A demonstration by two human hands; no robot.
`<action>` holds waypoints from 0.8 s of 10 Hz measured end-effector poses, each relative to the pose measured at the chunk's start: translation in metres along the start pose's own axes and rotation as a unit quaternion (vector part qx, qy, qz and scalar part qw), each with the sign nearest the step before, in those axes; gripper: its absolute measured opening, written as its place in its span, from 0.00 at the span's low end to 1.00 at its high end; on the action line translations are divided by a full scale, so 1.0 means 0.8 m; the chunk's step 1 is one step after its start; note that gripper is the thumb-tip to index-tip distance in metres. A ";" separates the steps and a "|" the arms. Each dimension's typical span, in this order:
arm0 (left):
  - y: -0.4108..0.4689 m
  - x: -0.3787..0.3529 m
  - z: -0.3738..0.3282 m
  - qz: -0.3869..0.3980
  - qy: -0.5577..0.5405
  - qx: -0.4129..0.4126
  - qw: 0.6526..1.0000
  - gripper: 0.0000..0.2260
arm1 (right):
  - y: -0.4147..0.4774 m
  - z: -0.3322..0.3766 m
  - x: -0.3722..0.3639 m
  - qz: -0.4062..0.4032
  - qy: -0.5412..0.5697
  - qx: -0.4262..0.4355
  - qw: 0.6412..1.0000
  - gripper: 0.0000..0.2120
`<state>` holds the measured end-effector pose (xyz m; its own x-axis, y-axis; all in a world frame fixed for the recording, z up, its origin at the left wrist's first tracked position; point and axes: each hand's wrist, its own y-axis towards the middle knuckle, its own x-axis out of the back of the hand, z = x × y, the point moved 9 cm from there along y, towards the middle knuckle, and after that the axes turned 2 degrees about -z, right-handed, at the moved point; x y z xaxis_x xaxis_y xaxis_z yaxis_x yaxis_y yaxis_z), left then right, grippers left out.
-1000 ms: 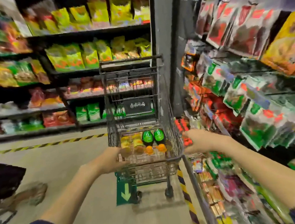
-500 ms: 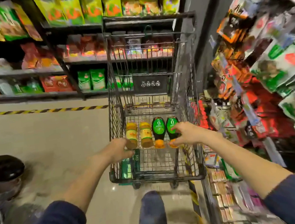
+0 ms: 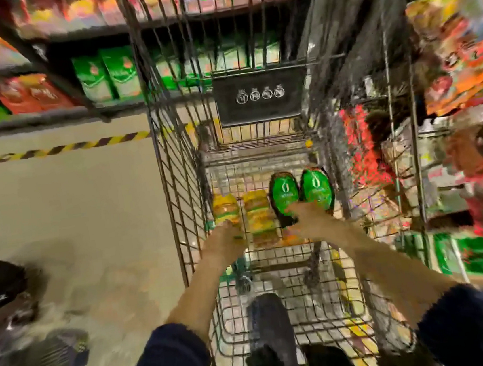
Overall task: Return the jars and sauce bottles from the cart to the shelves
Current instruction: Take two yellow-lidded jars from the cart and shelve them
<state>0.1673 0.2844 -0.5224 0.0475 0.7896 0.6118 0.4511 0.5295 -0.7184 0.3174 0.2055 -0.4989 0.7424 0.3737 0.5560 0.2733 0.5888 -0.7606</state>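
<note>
Both hands have dropped from the rim into the cart (image 3: 173,172) since half a second back; view now tipped steeply down, with heavy motion blur.

Progress, judged: at the very start. All four items seen lie in the basket. The shelves (image 3: 46,117) are well beyond the hands, with more racks off to the right of the right hand.

- Two green-label sauce bottles (image 3: 316,189), side by side, under and just ahead of the right hand (image 3: 307,220).
- Two yellow jars (image 3: 257,211) just left of them, ahead of the left hand (image 3: 225,240).
- Left hand rests on the outer jar's near end; right hand lies over the inner bottle's near end.
- Fingers too blurred: cannot tell whether either grip has closed
</note>
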 end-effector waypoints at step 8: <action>0.121 -0.094 0.082 -0.004 -0.287 0.180 0.941 0.24 | 0.117 -0.046 -0.077 0.065 0.229 -0.052 0.970 0.32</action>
<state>0.1490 0.2962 -0.6596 -0.4912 0.7673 0.4123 0.1137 0.5258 -0.8430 0.3199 0.2113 -0.6168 0.9621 0.0694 0.2638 0.2011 0.4732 -0.8577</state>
